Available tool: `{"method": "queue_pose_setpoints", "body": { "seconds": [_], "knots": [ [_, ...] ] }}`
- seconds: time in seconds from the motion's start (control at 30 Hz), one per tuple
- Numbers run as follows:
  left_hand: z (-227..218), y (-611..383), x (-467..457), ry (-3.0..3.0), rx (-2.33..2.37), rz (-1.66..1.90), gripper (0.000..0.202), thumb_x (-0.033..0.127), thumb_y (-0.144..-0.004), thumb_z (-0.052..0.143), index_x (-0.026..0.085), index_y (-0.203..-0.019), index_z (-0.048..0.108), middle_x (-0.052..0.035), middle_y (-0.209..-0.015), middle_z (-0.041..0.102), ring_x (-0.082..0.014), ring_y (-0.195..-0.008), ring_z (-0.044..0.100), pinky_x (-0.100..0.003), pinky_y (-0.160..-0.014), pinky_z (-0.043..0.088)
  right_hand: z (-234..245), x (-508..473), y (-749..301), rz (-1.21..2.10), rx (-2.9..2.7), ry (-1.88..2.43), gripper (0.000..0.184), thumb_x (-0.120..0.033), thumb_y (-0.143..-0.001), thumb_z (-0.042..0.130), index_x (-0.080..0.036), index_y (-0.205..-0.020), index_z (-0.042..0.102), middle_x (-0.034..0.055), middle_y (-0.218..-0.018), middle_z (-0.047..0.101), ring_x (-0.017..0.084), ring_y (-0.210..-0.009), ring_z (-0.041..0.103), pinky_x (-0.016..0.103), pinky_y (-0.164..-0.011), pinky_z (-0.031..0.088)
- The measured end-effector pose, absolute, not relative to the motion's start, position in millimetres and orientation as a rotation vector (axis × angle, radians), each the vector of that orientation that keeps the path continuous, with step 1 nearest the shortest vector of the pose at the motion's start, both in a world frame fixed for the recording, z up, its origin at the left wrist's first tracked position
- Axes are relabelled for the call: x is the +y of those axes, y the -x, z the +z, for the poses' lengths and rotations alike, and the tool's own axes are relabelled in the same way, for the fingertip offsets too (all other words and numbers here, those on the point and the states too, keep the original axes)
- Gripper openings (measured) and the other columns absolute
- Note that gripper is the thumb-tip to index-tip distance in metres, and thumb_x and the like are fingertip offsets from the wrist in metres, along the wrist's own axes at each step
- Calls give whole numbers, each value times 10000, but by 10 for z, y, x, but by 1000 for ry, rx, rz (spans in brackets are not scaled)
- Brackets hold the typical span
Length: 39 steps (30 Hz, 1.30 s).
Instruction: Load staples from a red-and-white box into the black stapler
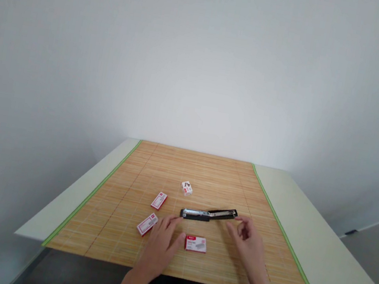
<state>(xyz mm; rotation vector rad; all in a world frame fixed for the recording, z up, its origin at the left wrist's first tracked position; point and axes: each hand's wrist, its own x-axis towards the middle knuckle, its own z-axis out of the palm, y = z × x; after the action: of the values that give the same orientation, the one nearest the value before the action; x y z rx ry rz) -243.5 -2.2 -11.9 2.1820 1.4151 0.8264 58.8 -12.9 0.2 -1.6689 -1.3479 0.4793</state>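
A black stapler [209, 214] lies folded open flat on the bamboo mat [117, 227]. My left hand [161, 244] rests on the mat with fingers stretched toward the stapler's left end, holding nothing. Just right of the thumb lies an open staple box [195, 244]. My right hand [247, 241] hovers near the stapler's right end, fingers loosely curled and apart, with nothing in them. Two closed red-and-white staple boxes [159, 200] [147, 224] lie left of my left hand. A small white box [186, 188] stands farther back.
The mat has green edges and covers the middle of a pale table [310, 220]. A white wall rises behind the table. Grey floor shows at the right.
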Motion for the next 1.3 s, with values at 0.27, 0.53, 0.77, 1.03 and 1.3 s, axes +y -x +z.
{"method": "queue_pose_setpoints", "body": {
  "seconds": [0.27, 0.53, 0.77, 1.03, 1.3],
  "knots": [
    [-164, 2301, 2, -2351, 1541, 691, 559, 484, -1073, 388, 277, -1593, 372, -63, -1628, 409, -279, -1461, 393, -495, -1190, 329, -61, 353, -726, 1019, -1227, 1158, 724, -516, -800, 816, -277, -1434, 562, 111, -1325, 690, 276, -1200, 654, 469, -1065, 498],
    [-163, 2298, -17, -2379, 1549, 649, 533, 474, -1081, 374, 293, -1582, 384, -53, -1608, 441, -266, -1452, 407, -499, -1182, 333, 235, 600, 9, 799, -1872, 1171, 373, -228, -856, 700, -276, -1223, 747, 66, -1224, 749, 262, -1144, 679, 459, -1066, 489],
    [-124, 2328, -74, -2358, 1529, 723, 545, 481, -1044, 465, 267, -1544, 436, -88, -1549, 491, -295, -1408, 442, -503, -1170, 341, 184, 610, 137, 761, -1909, 1228, 416, -181, -826, 676, -269, -1229, 728, 60, -1201, 737, 251, -1130, 663, 435, -1048, 484],
    [7, 1967, -183, -2270, 1462, 723, 555, 363, -852, 699, 305, -1389, 571, -71, -1234, 657, -305, -1142, 562, -444, -996, 419, -55, 335, 45, 730, -1521, 1405, 600, -352, -825, 711, -244, -1409, 626, 65, -1081, 695, 226, -859, 634, 358, -789, 524],
    [-30, 2220, -64, -2243, 1740, 745, 387, 283, -860, 631, 282, -1245, 659, -72, -1151, 662, -310, -1102, 564, -492, -1000, 390, -264, 142, 17, 869, -1217, 1459, 755, -509, -794, 774, -243, -1470, 566, -34, -750, 565, 174, -639, 525, 301, -609, 451]
  ]
}}
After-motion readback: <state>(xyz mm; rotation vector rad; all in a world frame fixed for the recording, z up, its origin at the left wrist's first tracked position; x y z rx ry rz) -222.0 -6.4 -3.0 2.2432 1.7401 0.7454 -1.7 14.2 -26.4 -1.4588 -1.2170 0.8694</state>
